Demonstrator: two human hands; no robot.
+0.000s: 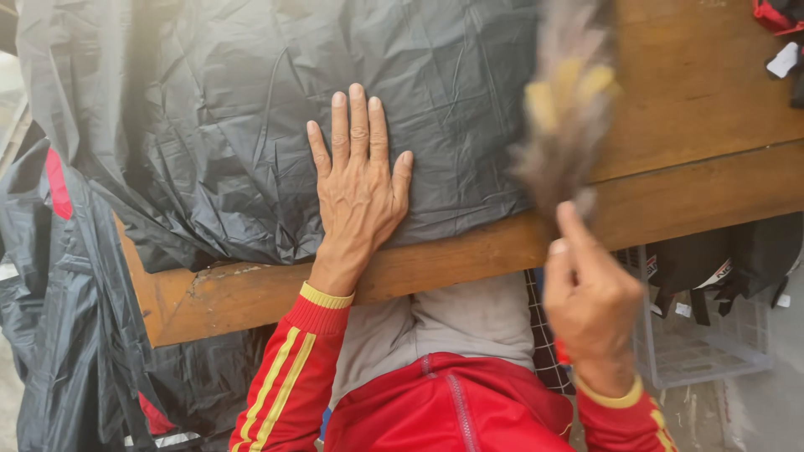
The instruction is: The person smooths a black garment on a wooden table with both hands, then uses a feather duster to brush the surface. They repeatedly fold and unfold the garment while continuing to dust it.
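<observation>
A: Start at the left. What hangs off the table edge there?

B: More black plastic [59,335], crumpled, with a red strip in it, drooping down at about eight o'clock from the left hand [358,188].

A: And that hand?

B: It lies flat and spread, palm down, fingers pointing to twelve o'clock, pressing on the black plastic sheet [251,109] that covers the wooden table [703,109]. It grips nothing; it only bears on the sheet.

A: Move right.

B: The right hand [590,297] is closed around the handle of a feather duster [565,109]. The duster is blurred, so its detail is hard to read. Its long axis runs from the hand up toward twelve o'clock, the grey and yellow feathers over the sheet's right edge where the bare wood begins.

A: So which hand is nearer the sheet's right edge?

B: The right one, with the duster; that edge sits at about three o'clock from the left hand.

A: Farther right?

B: A clear plastic crate [703,343] under the table, dark items hanging above it.
</observation>
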